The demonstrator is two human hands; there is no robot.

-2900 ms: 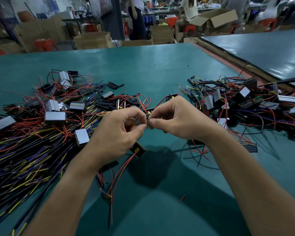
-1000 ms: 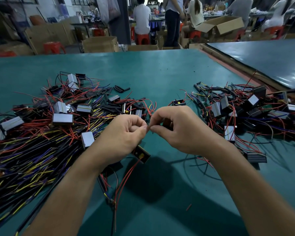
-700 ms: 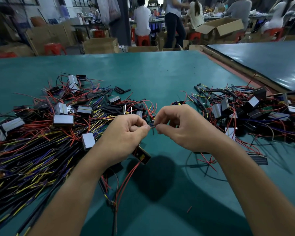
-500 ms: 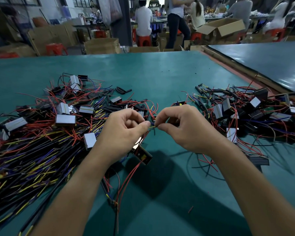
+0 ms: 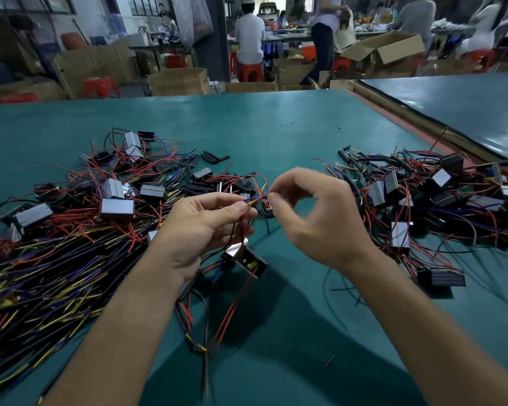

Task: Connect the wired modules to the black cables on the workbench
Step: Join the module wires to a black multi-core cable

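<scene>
Both hands have drawn slightly apart since half a second ago, and the right hand [image 5: 320, 227] arches wider. The joint being worked appears unfinished. Heaps of black cables [image 5: 56, 273] and loose modules [image 5: 399, 197] remain on the tabletop [image 5: 276, 127]. The left hand [image 5: 200, 230] grips the wires [image 5: 238, 227] of one module [image 5: 245, 257], which dangles just below. The right thumb and forefinger pinch a wire tip [image 5: 261, 197], with the other fingers spread.

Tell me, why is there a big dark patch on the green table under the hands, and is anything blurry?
Head view: that dark patch is shadow from the arms on the workbench; head view: the right hand, pinching wires, looks slightly smeared, the left hand sharper; the far people are soft.
</scene>
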